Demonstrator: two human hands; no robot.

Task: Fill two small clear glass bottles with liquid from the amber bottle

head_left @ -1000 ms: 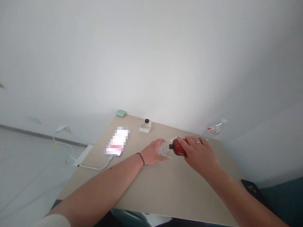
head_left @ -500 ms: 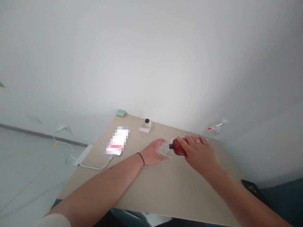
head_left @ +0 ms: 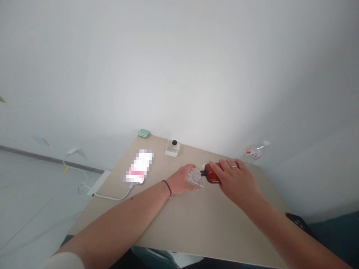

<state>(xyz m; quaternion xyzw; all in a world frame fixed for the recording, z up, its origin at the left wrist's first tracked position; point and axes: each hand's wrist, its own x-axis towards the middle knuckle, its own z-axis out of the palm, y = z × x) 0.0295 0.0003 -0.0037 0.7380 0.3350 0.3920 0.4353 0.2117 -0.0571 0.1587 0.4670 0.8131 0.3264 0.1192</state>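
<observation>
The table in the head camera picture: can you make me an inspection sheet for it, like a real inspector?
Surface: beige table, partly hidden by the arms.
Things in hand: clear container; red-brown bottle, tipped with its dark neck toward the container; whether they touch, I cannot tell.
Clutter: phone with blurred screen, green case, small black-capped bottle, clear plastic bottle with a red-and-white label.
Hands: left hand grips the container; right hand grips the red-brown bottle.
Cables: white cable runs from the phone past the table's left edge.
Surroundings: white wall behind, pale floor at left.
</observation>
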